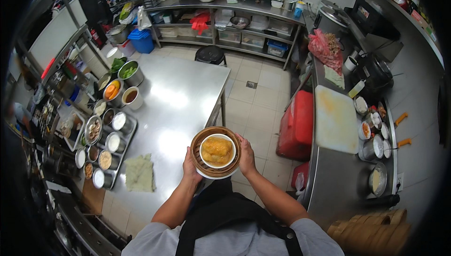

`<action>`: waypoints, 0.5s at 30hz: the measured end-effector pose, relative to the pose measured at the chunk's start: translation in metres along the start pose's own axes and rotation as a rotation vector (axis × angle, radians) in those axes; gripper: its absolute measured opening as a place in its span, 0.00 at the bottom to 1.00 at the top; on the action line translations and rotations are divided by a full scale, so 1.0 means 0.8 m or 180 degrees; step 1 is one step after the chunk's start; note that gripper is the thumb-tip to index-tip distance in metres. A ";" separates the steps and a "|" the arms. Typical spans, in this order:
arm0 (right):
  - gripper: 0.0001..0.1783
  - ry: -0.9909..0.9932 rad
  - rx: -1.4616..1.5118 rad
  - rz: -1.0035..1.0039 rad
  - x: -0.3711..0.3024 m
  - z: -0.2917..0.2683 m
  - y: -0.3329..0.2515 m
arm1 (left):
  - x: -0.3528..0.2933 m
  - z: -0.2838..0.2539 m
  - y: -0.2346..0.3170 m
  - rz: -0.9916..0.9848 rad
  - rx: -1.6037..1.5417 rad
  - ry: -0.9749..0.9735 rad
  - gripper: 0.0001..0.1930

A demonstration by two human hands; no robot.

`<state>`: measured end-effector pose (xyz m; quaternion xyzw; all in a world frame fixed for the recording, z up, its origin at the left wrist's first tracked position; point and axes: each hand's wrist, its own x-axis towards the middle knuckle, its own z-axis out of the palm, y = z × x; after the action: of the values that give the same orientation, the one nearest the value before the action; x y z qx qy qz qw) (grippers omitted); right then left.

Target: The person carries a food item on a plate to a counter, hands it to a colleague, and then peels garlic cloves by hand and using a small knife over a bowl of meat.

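Between my two hands is a round bamboo steamer basket (197,163), held level in front of my apron. My left hand (190,166) grips its left side, and my right hand (246,155) wraps round the right side. Inside the basket sits a white bowl (202,158) with yellow-brown food rolls (217,149) in it, shiny with sauce. The rim of a white plate (221,177) shows under the basket. The basket is over the right edge of the steel table (174,115).
A green cloth (139,173) lies on the steel table, near a tray of several ingredient tins (112,141). Along the right counter are a white cutting board (336,119) and bowls. A red container (296,124) stands below it. Stacked bamboo steamers (373,232) are at lower right.
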<state>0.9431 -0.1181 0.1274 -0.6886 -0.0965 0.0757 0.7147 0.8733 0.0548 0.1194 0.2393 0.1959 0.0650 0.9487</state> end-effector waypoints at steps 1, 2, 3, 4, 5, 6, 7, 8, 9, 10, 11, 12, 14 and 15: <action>0.35 0.0032 0.0130 0.0006 0.014 -0.006 -0.007 | 0.018 0.005 -0.005 0.0040 0.0064 0.0074 0.27; 0.35 0.0059 0.0261 0.0010 0.032 -0.014 -0.010 | 0.037 0.012 -0.009 0.0032 0.0040 0.0035 0.27; 0.35 0.0052 0.0154 -0.0019 0.053 -0.024 -0.002 | 0.057 0.018 -0.012 0.0027 0.0113 0.0081 0.27; 0.35 0.0067 0.0125 -0.0049 0.074 -0.033 0.003 | 0.079 0.026 -0.016 0.0024 0.0185 0.0125 0.27; 0.35 0.0057 0.0193 0.0047 0.097 -0.043 0.007 | 0.102 0.036 -0.019 -0.0039 0.0170 0.0117 0.27; 0.35 0.0068 0.0257 0.0136 0.121 -0.053 0.011 | 0.123 0.049 -0.022 -0.0062 0.0150 0.0061 0.27; 0.35 0.0074 0.0246 0.0098 0.145 -0.056 0.015 | 0.143 0.063 -0.020 -0.0040 0.0140 -0.0006 0.26; 0.35 0.0021 0.0373 0.0070 0.167 -0.060 0.021 | 0.168 0.074 -0.019 -0.0020 0.0129 -0.0078 0.26; 0.35 -0.0020 0.0503 0.0097 0.184 -0.064 0.021 | 0.188 0.078 -0.018 -0.0059 0.0139 -0.0028 0.26; 0.35 0.0002 0.0488 0.0111 0.208 -0.070 0.017 | 0.214 0.085 -0.014 -0.0088 0.0132 -0.0027 0.26; 0.37 -0.0088 0.0402 0.0201 0.233 -0.078 0.013 | 0.240 0.094 -0.010 -0.0182 0.0130 -0.0052 0.26; 0.39 -0.0174 0.0309 0.0270 0.261 -0.089 0.010 | 0.268 0.106 -0.008 -0.0270 0.0125 -0.0100 0.26; 0.39 -0.0137 0.0182 0.0216 0.312 -0.110 0.012 | 0.319 0.131 -0.006 -0.0276 0.0113 -0.0193 0.26; 0.39 -0.0124 0.0114 0.0186 0.331 -0.116 0.012 | 0.339 0.141 -0.003 -0.0259 0.0145 -0.0242 0.26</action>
<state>1.2228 -0.1434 0.1235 -0.6767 -0.0888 0.1117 0.7223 1.1667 0.0629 0.1173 0.2550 0.1707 0.0128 0.9517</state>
